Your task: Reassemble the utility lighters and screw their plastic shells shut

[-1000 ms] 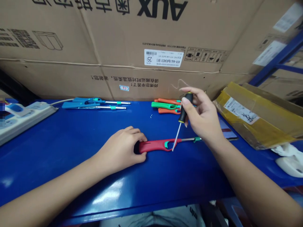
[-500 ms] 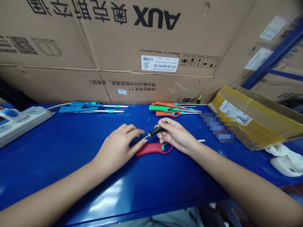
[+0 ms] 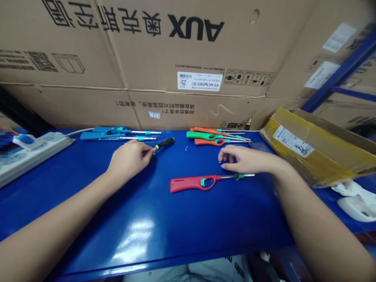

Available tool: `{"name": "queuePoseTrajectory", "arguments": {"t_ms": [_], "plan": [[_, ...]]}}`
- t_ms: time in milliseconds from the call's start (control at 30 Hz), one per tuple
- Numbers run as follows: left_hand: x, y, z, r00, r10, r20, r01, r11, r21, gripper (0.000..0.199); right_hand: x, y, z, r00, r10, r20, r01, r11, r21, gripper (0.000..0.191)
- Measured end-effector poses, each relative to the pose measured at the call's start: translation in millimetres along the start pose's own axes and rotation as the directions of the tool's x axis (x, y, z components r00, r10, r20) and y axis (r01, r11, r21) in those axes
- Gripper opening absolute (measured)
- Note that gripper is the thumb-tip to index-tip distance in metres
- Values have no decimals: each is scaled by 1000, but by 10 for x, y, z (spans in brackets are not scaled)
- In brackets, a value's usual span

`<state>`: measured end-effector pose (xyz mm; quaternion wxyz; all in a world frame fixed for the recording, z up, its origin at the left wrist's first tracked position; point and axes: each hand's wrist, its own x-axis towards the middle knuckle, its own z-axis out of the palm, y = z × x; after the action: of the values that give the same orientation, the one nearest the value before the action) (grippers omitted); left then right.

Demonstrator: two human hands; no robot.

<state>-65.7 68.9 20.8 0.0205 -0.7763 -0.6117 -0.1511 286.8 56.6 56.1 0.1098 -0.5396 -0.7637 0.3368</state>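
My left hand [image 3: 129, 156] pinches a screwdriver [image 3: 166, 143] near its shaft. The black and yellow handle points away to the right. My right hand [image 3: 237, 158], holding nothing, hovers with loosely curled fingers apart, just above the metal tube of a red gas lighter [image 3: 186, 184]. This lighter lies flat on the blue table [image 3: 176, 223], its green trigger showing and its tube pointing right. Behind my left hand lie blue lighters [image 3: 101, 135]. Green [image 3: 199, 135] and orange lighters [image 3: 207, 141] are grouped at the back. Tiny pale pieces [image 3: 186, 148], perhaps screws, lie between the groups.
A large cardboard box [image 3: 147, 70] walls off the back. On the left sits a white power strip [image 3: 35, 154] with a plug in it. An opened, yellow-taped carton [image 3: 311, 150] stands at the right, with a white object [image 3: 357, 205] in front and a blue metal frame [image 3: 337, 74] behind.
The screwdriver has passed from my right hand to my left, which has moved left and back. My right hand has shifted right, uncovering the whole red lighter.
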Motion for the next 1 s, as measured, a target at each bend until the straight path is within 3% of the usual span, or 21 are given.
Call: {"name": "queuePoseTrajectory", "arguments": {"t_ms": [133,267,467,600,733,867,1000], "plan": [[-8,-5,37,1000,-24,-8,24,996,86,33,-164,142,-279,983,107,148,-72,971,-226,34],[-4,-28,86,998,40,-42,-33,990,139,32,-138,230,-301,937,205,282,-107,939,-327,26],[-24,67,72,981,136,-137,-119,985,129,38,-117,277,-286,933,207,293,-103,937,-333,22],[-181,336,83,949,278,-149,-283,959,-13,42,-109,349,-294,945,181,273,-85,941,-327,21],[-350,533,177,896,441,55,-424,886,-187,54,-104,357,-291,957,138,254,-54,948,-315,20],[-381,535,272,871,484,89,-438,845,-308,38,-92,241,-229,968,27,249,40,965,-259,22],[-340,473,299,864,500,57,-443,810,-385,28,-7,65,20,960,-143,241,189,965,-180,20]]}}
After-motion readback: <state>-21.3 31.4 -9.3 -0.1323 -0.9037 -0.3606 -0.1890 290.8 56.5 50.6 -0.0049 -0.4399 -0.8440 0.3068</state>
